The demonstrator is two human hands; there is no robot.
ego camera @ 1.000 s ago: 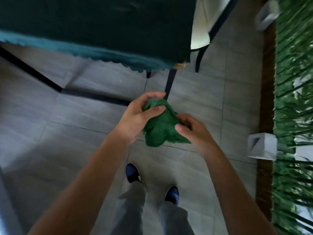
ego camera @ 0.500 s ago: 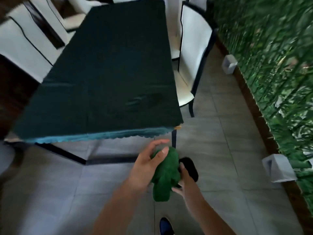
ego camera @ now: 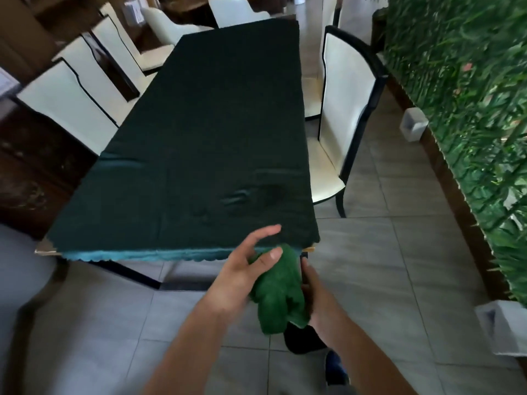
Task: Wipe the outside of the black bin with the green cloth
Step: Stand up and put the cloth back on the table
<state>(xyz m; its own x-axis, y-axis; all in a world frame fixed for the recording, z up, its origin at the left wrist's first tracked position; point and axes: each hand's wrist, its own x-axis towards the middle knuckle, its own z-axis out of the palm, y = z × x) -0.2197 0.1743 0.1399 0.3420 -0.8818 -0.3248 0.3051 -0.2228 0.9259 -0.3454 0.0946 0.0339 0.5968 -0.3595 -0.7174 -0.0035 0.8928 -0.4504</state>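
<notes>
Both hands are working the green cloth (ego camera: 281,292), bunched up in mid-air just off the near corner of the dark green tablecloth (ego camera: 205,132). The left hand (ego camera: 242,269) is pressing its thumb into the wad, its other fingers lifting loose and spread. The right hand (ego camera: 315,297) is cupping the cloth from the far side; its fingers are hidden, so I cannot tell how tightly. Just under the cloth a black shape (ego camera: 305,342) is peeking out, possibly the bin, though I cannot say for sure. By my reading, no wiping is under way; the whole job is waiting.
</notes>
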